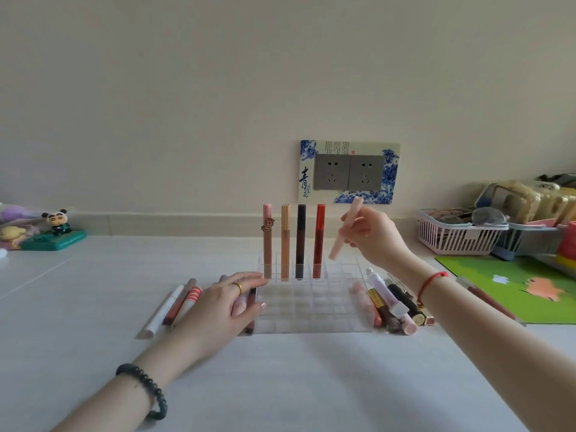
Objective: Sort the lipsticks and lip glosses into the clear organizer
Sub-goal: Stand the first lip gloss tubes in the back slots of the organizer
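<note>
A clear grid organizer (311, 310) lies on the white table. In its back row stand several tall lip glosses: pink (267, 241), orange (285, 241), black (300, 241) and red (319, 241). My right hand (371, 235) holds a pale pink lip gloss (344, 232) tilted, its lower end just above the back row right of the red one. My left hand (224, 304) rests flat against the organizer's left edge, over some tubes lying there. More tubes (177, 304) lie left of that hand. A pile of lipsticks (389, 304) lies right of the organizer.
A wall socket plate (349, 171) sits behind the organizer. A pink basket (458, 235) with clutter stands at the right, with a green mat (514, 285) in front of it. A brown tube (486, 297) lies along the mat's edge. Toy figures (56, 226) stand at the far left.
</note>
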### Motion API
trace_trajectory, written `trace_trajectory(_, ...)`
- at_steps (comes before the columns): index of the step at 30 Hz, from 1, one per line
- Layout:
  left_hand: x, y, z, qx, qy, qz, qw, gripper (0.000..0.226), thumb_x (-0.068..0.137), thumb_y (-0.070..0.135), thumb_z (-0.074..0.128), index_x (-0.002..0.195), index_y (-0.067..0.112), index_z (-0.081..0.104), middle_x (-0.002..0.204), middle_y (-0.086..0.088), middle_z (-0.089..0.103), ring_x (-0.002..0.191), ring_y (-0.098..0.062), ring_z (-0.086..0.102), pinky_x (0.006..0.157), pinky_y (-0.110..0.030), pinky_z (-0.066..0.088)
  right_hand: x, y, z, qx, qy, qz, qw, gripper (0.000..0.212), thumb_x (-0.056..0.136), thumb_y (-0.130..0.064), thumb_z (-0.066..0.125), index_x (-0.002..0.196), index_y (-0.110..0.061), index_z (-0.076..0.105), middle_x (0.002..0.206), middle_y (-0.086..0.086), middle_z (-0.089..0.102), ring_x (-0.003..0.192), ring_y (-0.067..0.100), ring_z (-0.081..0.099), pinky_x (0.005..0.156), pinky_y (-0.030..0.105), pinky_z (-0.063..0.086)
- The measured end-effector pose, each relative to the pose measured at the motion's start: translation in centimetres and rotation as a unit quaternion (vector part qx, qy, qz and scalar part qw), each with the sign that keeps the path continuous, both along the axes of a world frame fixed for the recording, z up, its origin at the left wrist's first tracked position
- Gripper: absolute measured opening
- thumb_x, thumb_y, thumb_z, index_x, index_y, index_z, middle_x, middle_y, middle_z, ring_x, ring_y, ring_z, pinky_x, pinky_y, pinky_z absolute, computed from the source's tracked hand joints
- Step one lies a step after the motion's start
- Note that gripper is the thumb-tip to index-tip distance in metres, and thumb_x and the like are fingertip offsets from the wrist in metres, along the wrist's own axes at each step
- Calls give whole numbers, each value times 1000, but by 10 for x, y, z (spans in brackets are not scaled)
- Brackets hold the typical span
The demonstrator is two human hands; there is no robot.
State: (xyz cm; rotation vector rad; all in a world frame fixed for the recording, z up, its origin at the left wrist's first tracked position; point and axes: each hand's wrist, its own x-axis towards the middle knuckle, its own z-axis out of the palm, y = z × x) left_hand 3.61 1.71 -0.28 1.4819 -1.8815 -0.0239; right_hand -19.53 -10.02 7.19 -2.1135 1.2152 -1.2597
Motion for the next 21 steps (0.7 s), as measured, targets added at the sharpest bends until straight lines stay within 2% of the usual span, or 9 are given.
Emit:
trace_trajectory(3,2,-1,-3,16,-7,-1,1000,36,88,32,56,124,34,52,121,18,53,121,7,41,98,3,6,6,-4,-4,14,49,8,999,22,83,-6,60,104,-4,57,97,10,66,81,16,60,80,26,50)
trace_trajectory(4,3,-1,-3,22,-8,-1,1000,37,88,33,55,125,34,52,123,17,53,122,6,41,101,0,10,7,-5,-6,16,65,9,998,23,82,-6,61,105,-4,57,97,10,66,82,16,60,80,24,49)
trace_trajectory(6,4,-1,-4,40,-6,-5,999,38,88,35,55,126,35,51,124,9,55,120,-1,46,107,-19,25,8,-5,-10,18,86,7,996,25,81,-7,62,105,-4,57,98,10,66,82,15,59,80,24,48)
trace_trajectory(8,4,0,-4,50,-1,-8,999,38,87,34,55,125,34,51,123,1,57,120,-3,47,105,-29,33,9,-6,-13,21,96,9,995,26,81,-6,62,106,-4,57,100,12,66,83,15,59,82,26,49)
trace_trajectory(11,4,-1,-5,48,1,-7,999,38,87,34,55,125,33,51,123,1,57,122,-2,45,104,-30,34,8,-5,-14,20,104,10,994,27,81,-6,62,107,-4,57,101,13,66,83,15,58,82,27,48)
trace_trajectory(15,5,-2,-7,46,3,-7,999,38,88,35,54,125,33,51,124,1,57,130,5,34,107,-33,33,7,-5,-12,25,110,20,993,29,82,-5,61,110,-4,55,103,15,66,84,16,59,85,31,49)
trace_trajectory(18,6,-1,-7,49,4,-7,999,37,88,37,53,125,35,51,126,7,54,130,4,33,104,-37,35,7,-4,-10,30,120,24,992,32,81,-5,62,112,-4,54,104,16,66,90,22,62,87,34,50)
trace_trajectory(21,6,-2,-8,50,1,-8,999,38,88,38,53,125,35,51,126,3,55,129,2,36,107,-39,33,6,-4,-9,32,124,27,991,33,81,-5,63,113,-4,54,104,16,66,89,23,62,88,35,50)
